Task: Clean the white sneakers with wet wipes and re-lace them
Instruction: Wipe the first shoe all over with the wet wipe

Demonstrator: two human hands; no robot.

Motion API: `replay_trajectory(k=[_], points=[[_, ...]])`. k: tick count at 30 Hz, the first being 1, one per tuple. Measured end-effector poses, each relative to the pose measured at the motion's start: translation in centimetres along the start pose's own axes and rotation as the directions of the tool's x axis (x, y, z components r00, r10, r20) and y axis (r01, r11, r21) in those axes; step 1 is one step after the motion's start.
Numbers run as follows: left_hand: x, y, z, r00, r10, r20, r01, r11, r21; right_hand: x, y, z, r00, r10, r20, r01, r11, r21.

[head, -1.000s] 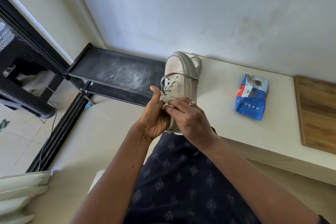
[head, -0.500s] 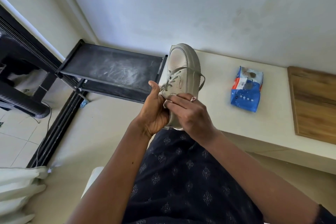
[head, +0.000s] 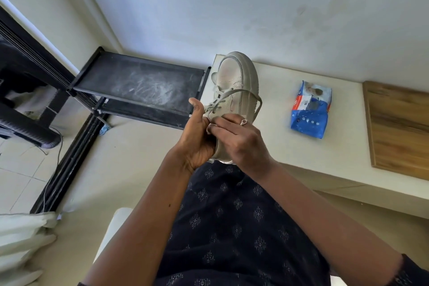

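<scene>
One cream ledge (head: 336, 146), smooth and flat, runs behind and right of the sneaker (head: 234, 76). Black rack (head: 139, 86), shelf dusty and scuffed, left of sneaker. Wooden board (head: 399, 127), grained, well right of sneaker. Sneaker: off-white, thick rounded sole, held over the lap; long axis runs away from the person, toe pointing away. Left hand (head: 197, 137) wraps its heel end, thumb up. Right hand (head: 239, 144), fingers curled together, pinches the lace (head: 232, 94). Wipes pack (head: 310, 109), blue, crinkled, right of sneaker. Lace grey, flat, looping off sneaker's right side.
</scene>
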State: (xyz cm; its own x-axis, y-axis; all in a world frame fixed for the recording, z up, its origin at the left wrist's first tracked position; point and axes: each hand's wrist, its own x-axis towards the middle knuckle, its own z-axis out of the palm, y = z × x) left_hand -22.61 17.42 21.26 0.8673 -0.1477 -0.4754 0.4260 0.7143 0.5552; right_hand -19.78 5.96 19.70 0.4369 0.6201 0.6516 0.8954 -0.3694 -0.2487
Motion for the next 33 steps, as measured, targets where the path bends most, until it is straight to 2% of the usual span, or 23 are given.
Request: replay_trajectory(k=[2, 5, 8, 10, 12, 16, 18, 21, 24, 29, 31, 33], points=[[-0.1, -0.2, 0.1, 1.0, -0.002, 0.013, 0.002, 1.0, -0.004, 0.3, 0.5, -0.1, 1.0, 0.003, 0.012, -0.003, 1.0, -0.019], [-0.2, -0.4, 0.1, 1.0, 0.004, 0.019, -0.004, 1.0, 0.013, 1.4, 2.1, -0.4, 0.993, 0.11, 0.038, -0.107, 0.992, -0.067], [-0.3, -0.6, 0.0, 1.0, 0.01, -0.008, -0.01, 0.998, 0.068, 2.0, 2.7, -0.7, 0.982, 0.189, -0.018, -0.19, 0.977, -0.092], [-0.5, -0.5, -0.1, 1.0, 0.013, -0.012, -0.012, 0.998, 0.067, 1.7, 1.8, -0.5, 0.98, 0.191, -0.058, -0.195, 0.977, -0.083], [-0.7, -0.2, 0.0, 1.0, 0.014, 0.003, -0.014, 0.999, 0.05, 1.0, 0.4, -0.2, 0.988, 0.142, -0.067, -0.144, 0.989, -0.026], [-0.7, 0.0, -0.3, 0.999, 0.039, -0.028, -0.036, 0.995, 0.098, -0.2, -0.5, 0.2, 0.997, -0.072, 0.023, 0.072, 0.997, 0.006], [-0.5, 0.0, -0.4, 0.998, 0.049, -0.033, -0.046, 0.995, 0.092, 0.1, 0.2, 0.3, 0.996, -0.084, 0.019, 0.084, 0.996, -0.011], [-0.5, 0.1, -0.5, 0.999, 0.031, -0.024, -0.03, 0.998, 0.054, 1.1, 1.4, 0.6, 1.0, -0.02, 0.004, 0.02, 0.999, -0.039], [-0.5, 0.0, -0.8, 0.999, 0.031, -0.024, -0.028, 0.994, 0.102, 1.9, 3.1, 0.7, 0.998, 0.067, 0.01, -0.065, 0.993, -0.098], [-0.6, -0.1, -0.6, 0.998, 0.03, -0.047, -0.022, 0.987, 0.159, 2.9, 4.9, 0.8, 0.995, 0.096, -0.01, -0.095, 0.966, -0.24], [-0.6, -0.1, -0.6, 0.998, 0.028, -0.061, -0.019, 0.989, 0.145, 3.3, 4.7, 0.9, 0.988, 0.144, -0.054, -0.151, 0.971, -0.184], [-0.6, 0.0, -0.7, 0.998, 0.026, -0.065, -0.016, 0.989, 0.145, 3.5, 4.4, 0.7, 0.959, 0.24, -0.149, -0.245, 0.969, -0.012]])
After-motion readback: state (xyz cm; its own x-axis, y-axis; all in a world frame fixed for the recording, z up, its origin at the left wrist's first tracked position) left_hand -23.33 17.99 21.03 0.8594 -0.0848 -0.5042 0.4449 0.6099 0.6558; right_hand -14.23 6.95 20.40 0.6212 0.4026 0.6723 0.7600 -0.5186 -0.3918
